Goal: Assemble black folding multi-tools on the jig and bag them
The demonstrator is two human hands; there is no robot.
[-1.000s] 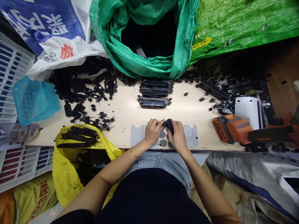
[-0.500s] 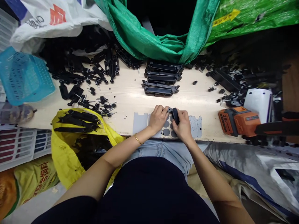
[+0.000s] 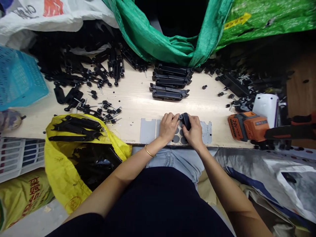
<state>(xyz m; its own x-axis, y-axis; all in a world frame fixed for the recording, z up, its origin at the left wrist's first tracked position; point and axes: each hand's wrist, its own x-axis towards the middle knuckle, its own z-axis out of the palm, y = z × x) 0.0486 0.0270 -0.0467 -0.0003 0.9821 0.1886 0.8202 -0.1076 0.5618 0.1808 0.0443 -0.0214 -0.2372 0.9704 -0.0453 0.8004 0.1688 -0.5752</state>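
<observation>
Close to the bench's front edge, my right hand (image 3: 194, 132) grips a black elongated plastic part (image 3: 186, 120) with a rounded end, tilted away from me. On its left, my left hand (image 3: 169, 126) has its fingertips closed on a small dark grey round pad (image 3: 181, 117), right beside that rounded end. Whether pad and part touch, I cannot tell. Beneath both hands lies a grey sheet of round pads (image 3: 176, 139), partly covered by them. Farther back, several folded black plastic assemblies (image 3: 170, 93) are stacked in a row.
Loose black parts and screw knobs (image 3: 106, 110) crowd the left side. A yellow sack (image 3: 61, 171) of black parts hangs at front left. An orange power-tool battery (image 3: 249, 125) sits at right. A green sack (image 3: 170, 49) stands at the back, a blue basket (image 3: 24, 79) far left.
The grey pad in my left hand has come slightly nearer the black part's end. The view has shifted a little; both hands keep their hold.
</observation>
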